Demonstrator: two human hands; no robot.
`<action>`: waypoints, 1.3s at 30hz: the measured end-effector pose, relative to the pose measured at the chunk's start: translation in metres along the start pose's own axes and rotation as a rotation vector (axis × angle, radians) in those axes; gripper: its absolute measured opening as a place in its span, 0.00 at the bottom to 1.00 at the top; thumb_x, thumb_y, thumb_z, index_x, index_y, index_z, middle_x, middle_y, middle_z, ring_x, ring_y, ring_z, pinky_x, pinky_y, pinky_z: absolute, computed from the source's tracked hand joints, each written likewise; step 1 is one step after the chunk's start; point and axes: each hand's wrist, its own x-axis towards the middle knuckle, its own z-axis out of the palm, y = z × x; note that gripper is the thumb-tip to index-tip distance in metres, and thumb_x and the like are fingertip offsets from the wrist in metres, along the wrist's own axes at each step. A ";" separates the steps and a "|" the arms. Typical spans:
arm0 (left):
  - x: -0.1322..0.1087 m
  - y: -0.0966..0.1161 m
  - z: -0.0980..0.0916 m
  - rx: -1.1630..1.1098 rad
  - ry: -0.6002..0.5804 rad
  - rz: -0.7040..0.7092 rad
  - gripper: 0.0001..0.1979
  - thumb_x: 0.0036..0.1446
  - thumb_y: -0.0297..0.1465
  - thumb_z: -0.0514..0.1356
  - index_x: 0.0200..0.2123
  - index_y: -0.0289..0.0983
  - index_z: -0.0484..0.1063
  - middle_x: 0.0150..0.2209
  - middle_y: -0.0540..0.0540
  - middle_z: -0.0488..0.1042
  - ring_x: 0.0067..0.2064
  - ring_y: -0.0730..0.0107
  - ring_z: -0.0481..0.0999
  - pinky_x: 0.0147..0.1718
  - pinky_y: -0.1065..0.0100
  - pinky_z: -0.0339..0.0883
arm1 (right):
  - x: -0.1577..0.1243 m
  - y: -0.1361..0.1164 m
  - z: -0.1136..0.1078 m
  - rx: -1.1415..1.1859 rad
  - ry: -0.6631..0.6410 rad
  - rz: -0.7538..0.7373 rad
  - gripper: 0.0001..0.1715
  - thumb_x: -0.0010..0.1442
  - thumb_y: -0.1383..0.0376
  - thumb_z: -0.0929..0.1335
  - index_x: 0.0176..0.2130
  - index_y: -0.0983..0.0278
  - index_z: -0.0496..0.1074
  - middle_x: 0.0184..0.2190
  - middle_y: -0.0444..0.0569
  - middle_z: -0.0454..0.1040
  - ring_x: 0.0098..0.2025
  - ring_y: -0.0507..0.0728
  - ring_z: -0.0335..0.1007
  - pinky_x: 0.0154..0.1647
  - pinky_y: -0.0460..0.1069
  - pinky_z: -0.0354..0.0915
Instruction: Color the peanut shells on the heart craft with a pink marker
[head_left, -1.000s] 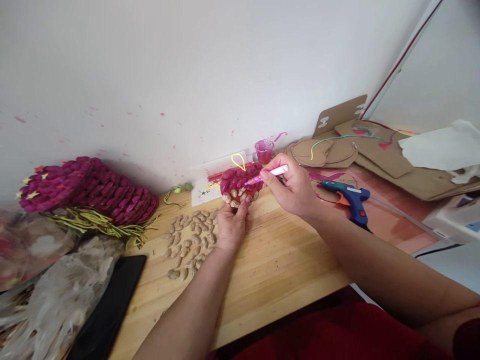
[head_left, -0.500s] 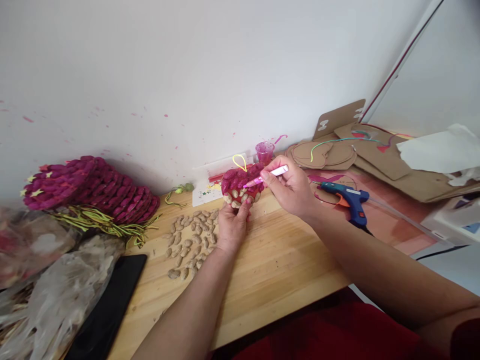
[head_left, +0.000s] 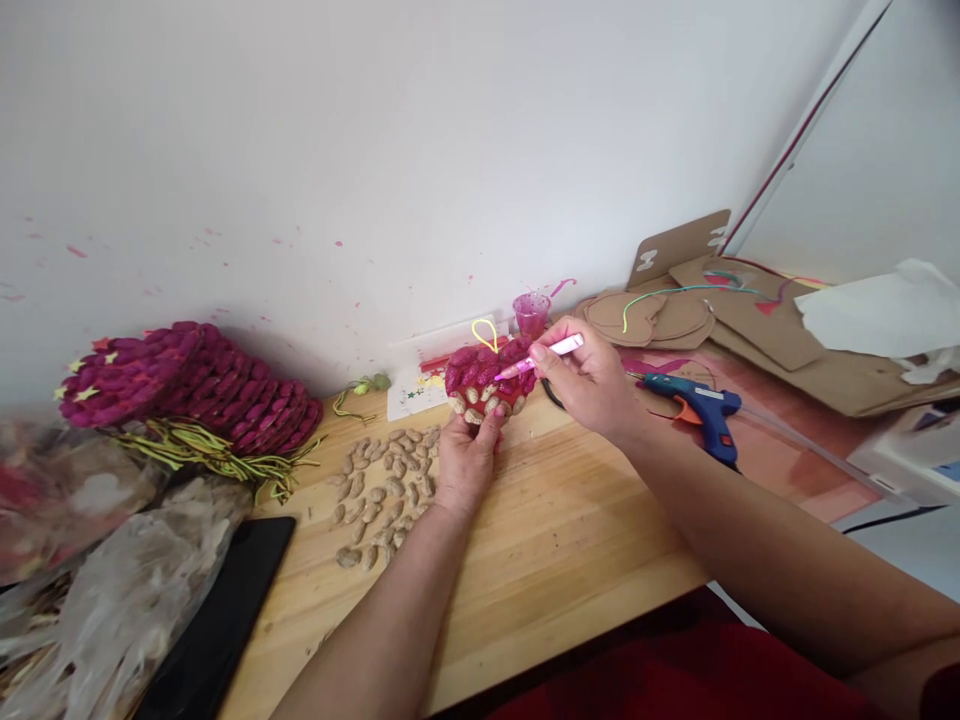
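Observation:
My left hand [head_left: 469, 458] grips the lower edge of a peanut-covered heart ornament [head_left: 471, 372] with a yellow cord loop [head_left: 486, 335] at its top. Its upper peanuts are coloured magenta, while the lower ones are still plain tan on a red base. In my right hand [head_left: 589, 385] is a paintbrush or marker with a white handle [head_left: 564, 345] and a pink front end, closed between thumb and fingers. The pink tip meets the peanuts near the middle of the heart. A cup of magenta paint [head_left: 531, 313] stands just behind.
Loose peanuts [head_left: 386, 480] are spread on the wooden table [head_left: 555, 560]. Finished magenta peanut pieces [head_left: 195, 385] are stacked at left, near plastic bags [head_left: 150, 590] and a black flat object [head_left: 225, 610]. A blue glue gun [head_left: 701, 410] and cardboard shapes [head_left: 645, 315] lie at right.
The whole view has shifted slightly, with things sitting a little lower. Both hands keep their holds, and the pink tip has stayed at about the same part of the heart.

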 end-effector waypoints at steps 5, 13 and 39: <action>0.000 -0.001 -0.001 0.020 0.005 -0.017 0.26 0.49 0.53 0.72 0.28 0.38 0.70 0.20 0.53 0.69 0.20 0.76 0.62 0.21 0.70 0.55 | -0.005 -0.007 0.002 -0.149 -0.038 -0.186 0.08 0.69 0.62 0.70 0.37 0.60 0.69 0.28 0.42 0.72 0.28 0.52 0.63 0.30 0.49 0.58; 0.001 -0.007 -0.003 0.058 0.007 -0.030 0.24 0.52 0.52 0.71 0.29 0.39 0.69 0.22 0.53 0.68 0.21 0.76 0.62 0.21 0.71 0.56 | -0.005 -0.013 0.002 -0.228 -0.109 -0.281 0.05 0.68 0.65 0.69 0.37 0.60 0.70 0.31 0.45 0.75 0.31 0.54 0.69 0.33 0.50 0.62; 0.001 -0.008 -0.005 0.021 -0.001 -0.020 0.24 0.53 0.52 0.71 0.32 0.37 0.72 0.22 0.53 0.69 0.23 0.74 0.63 0.23 0.70 0.57 | -0.002 -0.013 -0.003 -0.283 -0.099 -0.338 0.06 0.69 0.64 0.69 0.37 0.60 0.70 0.30 0.45 0.76 0.31 0.54 0.67 0.37 0.52 0.62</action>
